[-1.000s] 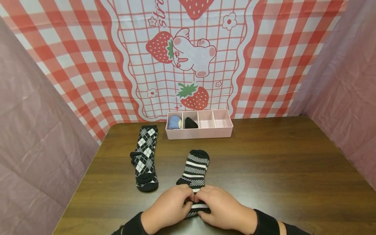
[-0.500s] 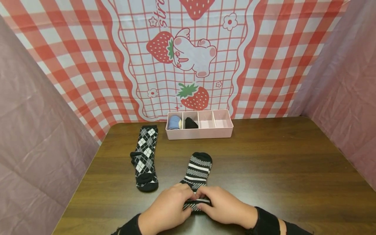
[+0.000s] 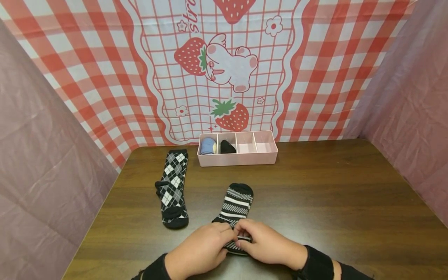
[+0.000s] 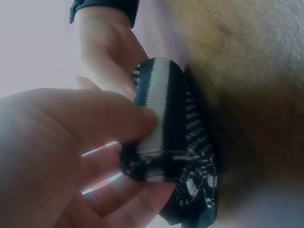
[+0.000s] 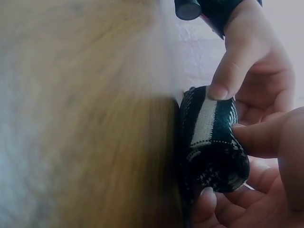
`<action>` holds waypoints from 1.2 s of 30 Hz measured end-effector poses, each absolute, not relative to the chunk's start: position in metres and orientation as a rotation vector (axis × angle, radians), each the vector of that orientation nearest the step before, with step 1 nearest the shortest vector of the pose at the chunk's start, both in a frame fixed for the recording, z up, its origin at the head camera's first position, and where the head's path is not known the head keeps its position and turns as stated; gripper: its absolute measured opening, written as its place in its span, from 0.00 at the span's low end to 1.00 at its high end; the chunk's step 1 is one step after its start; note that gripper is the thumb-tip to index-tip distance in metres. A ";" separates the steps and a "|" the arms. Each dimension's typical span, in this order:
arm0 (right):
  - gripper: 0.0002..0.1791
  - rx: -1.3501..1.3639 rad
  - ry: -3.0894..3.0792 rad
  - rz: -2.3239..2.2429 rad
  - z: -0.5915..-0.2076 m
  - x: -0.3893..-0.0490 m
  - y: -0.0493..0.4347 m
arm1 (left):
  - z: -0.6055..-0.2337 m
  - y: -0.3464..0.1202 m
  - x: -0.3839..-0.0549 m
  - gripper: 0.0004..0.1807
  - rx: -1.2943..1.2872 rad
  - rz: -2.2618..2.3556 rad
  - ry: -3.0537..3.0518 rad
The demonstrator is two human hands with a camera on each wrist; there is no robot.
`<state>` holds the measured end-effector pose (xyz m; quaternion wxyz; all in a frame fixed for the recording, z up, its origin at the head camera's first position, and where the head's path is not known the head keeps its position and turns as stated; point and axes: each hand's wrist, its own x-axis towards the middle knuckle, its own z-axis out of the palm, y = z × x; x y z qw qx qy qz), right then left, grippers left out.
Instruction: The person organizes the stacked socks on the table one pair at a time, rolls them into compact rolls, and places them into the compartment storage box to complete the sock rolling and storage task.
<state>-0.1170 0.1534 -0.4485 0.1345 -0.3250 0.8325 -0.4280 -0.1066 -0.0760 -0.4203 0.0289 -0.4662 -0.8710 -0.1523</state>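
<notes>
A black sock with white and grey stripes point(image 3: 236, 206) lies lengthwise before me, its dark toe end flat on the table. The near end is curled into a roll point(image 4: 159, 104), seen as a loose spiral from its side in the right wrist view. My left hand point(image 3: 203, 247) pinches one side of this roll, thumb on the facing white stripe. On the other side my right hand point(image 3: 271, 245) grips it between thumb and curled fingers. Both hands partly cover the roll in the head view. To the left lies an argyle sock pair point(image 3: 175, 186) in black, grey and white.
A pink divided box point(image 3: 238, 159) stands at the table's back edge. Its left compartment holds a blue rolled sock point(image 3: 208, 146), the one beside it a black bundle point(image 3: 227, 147). Behind hangs a checked strawberry cloth point(image 3: 315, 77); the wooden table point(image 3: 332, 194) extends right.
The striped sock has shifted slightly toward me and to the right, its near end rolling up between my fingers. The argyle socks and box have stayed put.
</notes>
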 end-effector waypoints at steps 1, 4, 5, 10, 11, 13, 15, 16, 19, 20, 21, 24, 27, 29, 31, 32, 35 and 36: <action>0.07 -0.944 2.418 -1.235 -0.448 -0.117 0.154 | -0.421 -0.076 -0.107 0.17 -1.438 -0.485 -2.688; 0.07 -0.940 2.442 -1.215 -0.448 -0.116 0.154 | -0.423 -0.076 -0.108 0.16 -1.430 -0.518 -2.686; 0.07 -0.942 2.457 -1.210 -0.448 -0.116 0.154 | -0.424 -0.076 -0.108 0.16 -1.426 -0.533 -2.687; 0.08 -0.980 2.552 -1.194 -0.448 -0.115 0.153 | -0.424 -0.077 -0.109 0.15 -1.388 -0.624 -2.766; 0.08 -0.983 2.566 -1.192 -0.448 -0.115 0.153 | -0.423 -0.077 -0.110 0.14 -1.375 -0.646 -2.794; 0.08 -0.974 2.574 -1.188 -0.447 -0.114 0.152 | -0.422 -0.077 -0.111 0.13 -1.348 -0.676 -2.846; 0.09 -0.951 2.570 -1.183 -0.445 -0.114 0.152 | -0.421 -0.078 -0.112 0.12 -1.325 -0.707 -2.887; 0.10 -0.938 2.566 -1.180 -0.445 -0.114 0.153 | -0.421 -0.078 -0.112 0.11 -1.319 -0.721 -2.900; 0.12 -0.924 2.559 -1.165 -0.443 -0.113 0.153 | -0.422 -0.080 -0.114 0.10 -1.308 -0.769 -2.917; 0.12 -0.931 2.567 -1.154 -0.443 -0.113 0.153 | -0.423 -0.080 -0.115 0.09 -1.300 -0.788 -2.920; 0.13 -0.944 2.577 -1.142 -0.442 -0.113 0.153 | -0.425 -0.081 -0.116 0.09 -1.290 -0.809 -2.924; 0.16 -1.005 2.619 -1.084 -0.443 -0.112 0.152 | -0.430 -0.083 -0.120 0.09 -1.248 -0.913 -2.951; 0.20 -1.085 2.666 -1.008 -0.444 -0.112 0.151 | -0.433 -0.084 -0.124 0.09 -1.181 -1.041 -2.988; 0.21 -1.137 2.695 -0.956 -0.444 -0.112 0.150 | -0.435 -0.085 -0.126 0.08 -1.118 -1.145 -3.013; 0.23 -1.189 2.725 -0.899 -0.444 -0.111 0.149 | -0.436 -0.084 -0.128 0.06 -1.037 -1.248 -3.036; 0.23 -1.212 2.739 -0.874 -0.444 -0.111 0.148 | -0.436 -0.084 -0.128 0.05 -0.997 -1.305 -3.049; 0.23 -1.287 2.768 -0.805 -0.445 -0.110 0.148 | -0.437 -0.083 -0.128 0.06 -0.889 -1.441 -3.082; 0.23 -1.306 2.774 -0.790 -0.445 -0.110 0.148 | -0.437 -0.082 -0.128 0.06 -0.872 -1.454 -3.086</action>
